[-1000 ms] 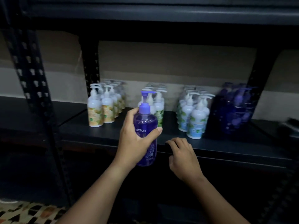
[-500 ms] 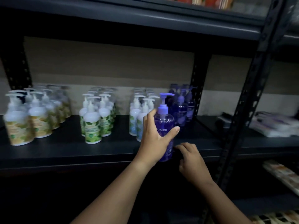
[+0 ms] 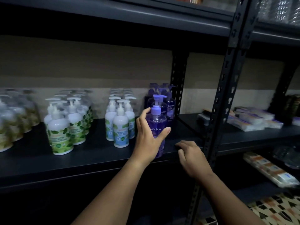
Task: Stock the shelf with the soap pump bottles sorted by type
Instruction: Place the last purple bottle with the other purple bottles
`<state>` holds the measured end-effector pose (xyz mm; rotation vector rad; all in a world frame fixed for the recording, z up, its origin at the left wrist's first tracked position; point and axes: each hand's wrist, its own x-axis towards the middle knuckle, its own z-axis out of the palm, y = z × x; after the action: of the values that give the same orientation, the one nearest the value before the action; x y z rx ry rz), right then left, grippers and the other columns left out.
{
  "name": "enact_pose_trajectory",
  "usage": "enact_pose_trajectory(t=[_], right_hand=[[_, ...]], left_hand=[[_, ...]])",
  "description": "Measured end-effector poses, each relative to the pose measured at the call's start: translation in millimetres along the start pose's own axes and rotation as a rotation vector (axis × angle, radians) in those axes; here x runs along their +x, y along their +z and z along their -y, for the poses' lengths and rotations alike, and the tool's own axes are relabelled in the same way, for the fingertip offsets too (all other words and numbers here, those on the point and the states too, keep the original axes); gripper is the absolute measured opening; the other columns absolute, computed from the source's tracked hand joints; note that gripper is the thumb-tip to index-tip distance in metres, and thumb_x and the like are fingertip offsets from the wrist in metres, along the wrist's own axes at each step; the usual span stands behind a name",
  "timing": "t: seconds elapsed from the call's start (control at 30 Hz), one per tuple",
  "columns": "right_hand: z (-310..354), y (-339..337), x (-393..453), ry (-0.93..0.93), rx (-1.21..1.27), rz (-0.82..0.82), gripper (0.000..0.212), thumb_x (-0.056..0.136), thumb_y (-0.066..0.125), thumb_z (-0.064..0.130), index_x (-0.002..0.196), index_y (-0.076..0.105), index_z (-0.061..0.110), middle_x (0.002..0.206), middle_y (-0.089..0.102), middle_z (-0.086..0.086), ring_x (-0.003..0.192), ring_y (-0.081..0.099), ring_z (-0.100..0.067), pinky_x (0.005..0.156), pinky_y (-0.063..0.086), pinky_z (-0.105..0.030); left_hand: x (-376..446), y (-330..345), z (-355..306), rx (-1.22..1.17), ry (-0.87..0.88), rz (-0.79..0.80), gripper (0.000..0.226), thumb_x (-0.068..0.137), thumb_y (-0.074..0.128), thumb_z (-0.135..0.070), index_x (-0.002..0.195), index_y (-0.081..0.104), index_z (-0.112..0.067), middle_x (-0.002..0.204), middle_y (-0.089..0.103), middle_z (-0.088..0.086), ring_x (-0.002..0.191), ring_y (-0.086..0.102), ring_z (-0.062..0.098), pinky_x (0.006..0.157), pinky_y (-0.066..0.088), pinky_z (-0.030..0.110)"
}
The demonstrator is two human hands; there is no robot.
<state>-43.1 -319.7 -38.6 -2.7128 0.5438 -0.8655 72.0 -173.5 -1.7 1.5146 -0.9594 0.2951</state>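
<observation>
The left hand (image 3: 148, 140) grips a purple Guardian soap pump bottle (image 3: 156, 122) upright — fingers and thumb curled round its body — at the front of the dark metal shelf (image 3: 90, 158), just ahead of the other purple bottles (image 3: 169, 103). The right hand (image 3: 191, 155) rests on the shelf's front edge, fingers loosely curled, holding nothing. To the left stand blue-labelled white bottles (image 3: 120, 125), then green-leaf ones (image 3: 62, 132).
</observation>
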Motion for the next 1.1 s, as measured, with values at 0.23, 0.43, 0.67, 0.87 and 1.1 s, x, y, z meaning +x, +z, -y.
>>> enact_pose_trajectory(t=[0.23,0.43,0.67,0.87,1.1], right_hand=[[-19.1,9.6,18.8,0.035,-0.031,0.004,0.030,0.106,0.045,0.030,0.119,0.068,0.015,0.118,0.066,0.003,0.116,0.056,-0.019,0.091,0.051,-0.038],[-26.6,28.7,12.2,-0.033,-0.051,-0.134,0.048,0.107,0.034,0.032,0.126,0.070,0.006,0.127,0.070,-0.005,0.122,0.061,-0.023,0.108,0.043,-0.034],[-30.5,52.4,1.7,-0.068,-0.108,-0.370,0.042,0.105,0.037,0.023,0.113,0.072,0.001,0.114,0.072,-0.012,0.111,0.066,-0.026,0.108,0.038,-0.031],[-35.1,59.7,6.3,-0.095,-0.059,-0.473,0.039,0.103,0.041,0.023,0.108,0.073,0.003,0.110,0.072,-0.008,0.107,0.068,-0.024,0.104,0.039,-0.031],[-37.3,66.0,8.3,-0.100,-0.049,-0.541,0.038,0.102,0.041,0.022,0.107,0.073,0.003,0.110,0.072,-0.009,0.107,0.066,-0.023,0.104,0.040,-0.030]], left_hand=[[6.0,19.5,14.3,0.014,0.085,0.114,0.069,0.097,0.066,-0.030,0.147,0.018,-0.038,0.155,0.026,-0.002,0.148,0.028,0.004,0.122,0.023,0.017],[17.4,48.0,23.2,0.072,0.141,0.175,0.074,0.101,0.063,-0.021,0.158,0.016,-0.021,0.162,0.010,-0.004,0.153,0.014,0.000,0.118,0.010,0.005],[45.3,71.7,34.2,0.436,0.186,0.129,0.084,0.098,0.052,-0.053,0.165,0.014,-0.019,0.173,0.005,-0.004,0.159,-0.005,0.014,0.128,0.001,0.025],[62.1,91.3,45.8,0.669,0.222,0.068,0.088,0.095,0.047,-0.063,0.164,0.017,-0.016,0.172,0.016,0.000,0.160,-0.010,0.022,0.131,0.006,0.047],[77.9,107.0,64.6,0.861,0.293,-0.001,0.089,0.097,0.046,-0.066,0.162,0.018,-0.013,0.173,0.014,0.005,0.160,-0.009,0.032,0.130,-0.002,0.051]])
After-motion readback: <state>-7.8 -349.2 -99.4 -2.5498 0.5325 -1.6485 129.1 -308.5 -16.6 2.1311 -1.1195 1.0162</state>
